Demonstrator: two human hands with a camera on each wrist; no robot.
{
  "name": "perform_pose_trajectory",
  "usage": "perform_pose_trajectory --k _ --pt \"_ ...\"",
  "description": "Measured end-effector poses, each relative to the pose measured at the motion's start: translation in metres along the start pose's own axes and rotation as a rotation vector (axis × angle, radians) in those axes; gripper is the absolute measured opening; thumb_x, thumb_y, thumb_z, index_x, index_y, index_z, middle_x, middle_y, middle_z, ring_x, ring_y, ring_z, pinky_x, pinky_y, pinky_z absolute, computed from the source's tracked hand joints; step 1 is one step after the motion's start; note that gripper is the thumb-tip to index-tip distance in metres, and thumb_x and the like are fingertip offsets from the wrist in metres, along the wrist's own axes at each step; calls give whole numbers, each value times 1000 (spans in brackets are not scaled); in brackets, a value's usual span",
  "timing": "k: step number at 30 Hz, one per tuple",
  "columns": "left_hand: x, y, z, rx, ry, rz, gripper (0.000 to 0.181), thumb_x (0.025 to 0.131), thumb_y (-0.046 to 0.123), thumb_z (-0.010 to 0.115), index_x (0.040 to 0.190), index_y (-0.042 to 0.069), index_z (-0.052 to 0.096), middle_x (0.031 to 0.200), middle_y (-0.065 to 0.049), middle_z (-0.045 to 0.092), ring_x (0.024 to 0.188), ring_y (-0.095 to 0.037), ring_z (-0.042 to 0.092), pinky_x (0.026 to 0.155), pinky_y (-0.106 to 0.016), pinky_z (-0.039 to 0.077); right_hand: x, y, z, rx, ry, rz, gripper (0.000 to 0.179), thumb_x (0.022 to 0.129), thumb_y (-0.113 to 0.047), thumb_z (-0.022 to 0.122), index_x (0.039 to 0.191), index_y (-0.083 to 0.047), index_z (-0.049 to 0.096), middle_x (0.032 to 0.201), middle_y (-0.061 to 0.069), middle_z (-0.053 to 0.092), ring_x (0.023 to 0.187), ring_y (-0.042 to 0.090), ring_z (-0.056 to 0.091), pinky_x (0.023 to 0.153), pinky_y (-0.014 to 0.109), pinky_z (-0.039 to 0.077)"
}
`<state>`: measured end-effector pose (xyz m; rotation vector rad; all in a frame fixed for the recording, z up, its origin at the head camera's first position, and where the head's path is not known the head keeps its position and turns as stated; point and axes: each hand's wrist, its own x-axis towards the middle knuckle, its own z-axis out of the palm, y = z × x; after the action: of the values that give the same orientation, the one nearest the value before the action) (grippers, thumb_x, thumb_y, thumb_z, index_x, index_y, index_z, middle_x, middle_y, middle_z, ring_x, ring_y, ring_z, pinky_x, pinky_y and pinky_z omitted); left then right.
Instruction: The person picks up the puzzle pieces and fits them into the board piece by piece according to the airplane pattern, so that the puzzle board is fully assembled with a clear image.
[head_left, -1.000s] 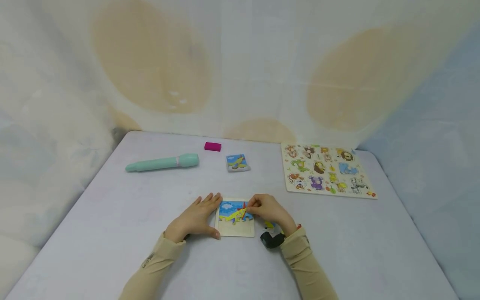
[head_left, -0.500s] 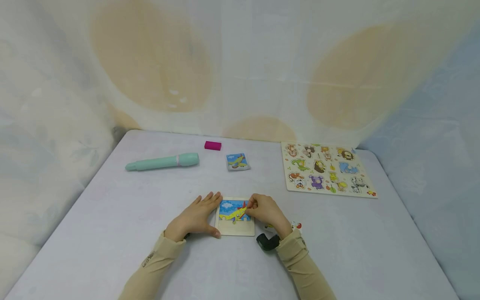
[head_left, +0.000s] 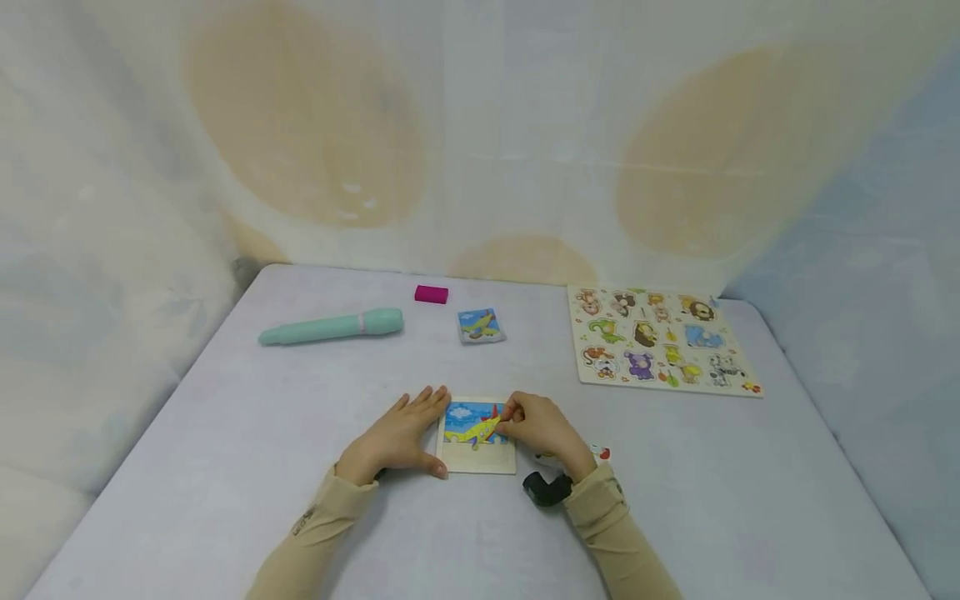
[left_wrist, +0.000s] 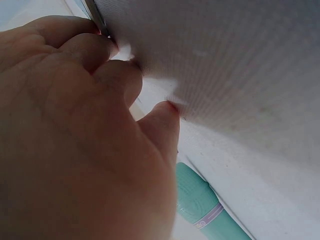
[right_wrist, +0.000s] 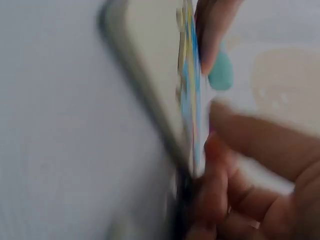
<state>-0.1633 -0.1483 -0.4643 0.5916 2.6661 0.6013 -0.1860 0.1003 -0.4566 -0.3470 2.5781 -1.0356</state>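
A small jigsaw tray [head_left: 477,462] lies in front of me, its upper part covered by pieces of an airplane picture [head_left: 467,421] and its lower strip bare wood. My left hand [head_left: 396,437] rests flat along the tray's left side, fingers and thumb spread. In the left wrist view, the left hand's fingertips [left_wrist: 167,107] touch the table and the tray edge. My right hand [head_left: 543,427] pinches with thumb and forefinger at a puzzle piece on the picture's right end. The right wrist view shows its curled fingers [right_wrist: 215,195] close against the tray edge, blurred; the piece itself is hidden there.
Loose puzzle pieces [head_left: 602,452] lie partly hidden beneath the right wrist. Farther back are a teal pen-shaped object [head_left: 333,327], a magenta block [head_left: 432,294] and a wrapped airplane puzzle [head_left: 482,326]. An animal puzzle board [head_left: 637,333] lies at the back right.
The right hand stays at the picture's right end, where the gap along the lower edge of the pieces has filled in. The left hand holds its place. The whole view shifts slightly.
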Motion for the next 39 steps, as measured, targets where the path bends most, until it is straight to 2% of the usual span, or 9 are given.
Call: perform_pose_trajectory --k 3,7,14,19,23,26,30,33,39 --pt "0 1 2 -5 -1 -7 111 67 43 86 153 10 26 162 -5 20 152 -27 12 123 -52 7 -3 9 -9 78 -37 10 13 90 -20 67 88 -9 61 78 2 56 69 13 49 59 23 40" --pt "0 2 3 -7 -5 -6 110 67 43 86 154 9 26 162 -5 20 152 -27 12 124 -52 7 -10 20 -22 113 -38 51 16 94 -22 63 91 -6 61 82 3 60 73 13 53 63 23 43" --pt "-1 2 1 -4 -1 -8 111 67 43 86 153 8 25 162 -7 20 152 -28 13 123 -52 8 -33 33 -38 132 -17 72 19 91 -19 67 95 -3 59 87 6 62 77 15 55 67 25 44" --pt "-1 1 1 1 -3 -8 111 68 44 85 154 9 25 163 -6 19 152 -27 12 123 -52 8 -46 35 -32 41 0 56 36 75 -14 83 101 -3 60 91 6 56 82 16 49 70 24 43" --pt "0 1 1 -3 0 -8 110 68 44 85 154 9 26 162 -6 20 152 -28 13 123 -52 8 -50 28 -24 -53 32 70 41 66 -12 88 95 -4 60 91 7 50 81 18 45 68 26 41" --pt "0 2 1 1 0 -5 110 68 44 85 154 9 26 162 -6 20 152 -28 13 123 -53 8 -50 25 -22 -104 46 62 34 67 -11 87 86 -7 60 89 6 50 78 17 44 66 27 39" --pt "-1 2 0 12 -1 -6 110 68 44 85 153 9 26 162 -6 20 152 -27 13 123 -52 8 -49 24 -21 -128 32 -1 25 71 -6 83 83 -10 61 85 3 52 77 15 44 67 25 37" --pt "-2 2 -1 8 2 1 110 68 43 86 153 7 27 162 -8 21 152 -29 14 123 -53 9 -49 23 -20 -101 29 -18 24 74 -3 80 89 -11 63 88 2 55 80 14 47 70 26 41" --pt "-1 2 -1 13 4 8 110 67 44 86 153 7 27 162 -7 21 152 -29 14 123 -54 9 -49 22 -18 -80 43 6 32 76 1 78 103 -10 64 95 1 60 87 15 52 81 33 49"
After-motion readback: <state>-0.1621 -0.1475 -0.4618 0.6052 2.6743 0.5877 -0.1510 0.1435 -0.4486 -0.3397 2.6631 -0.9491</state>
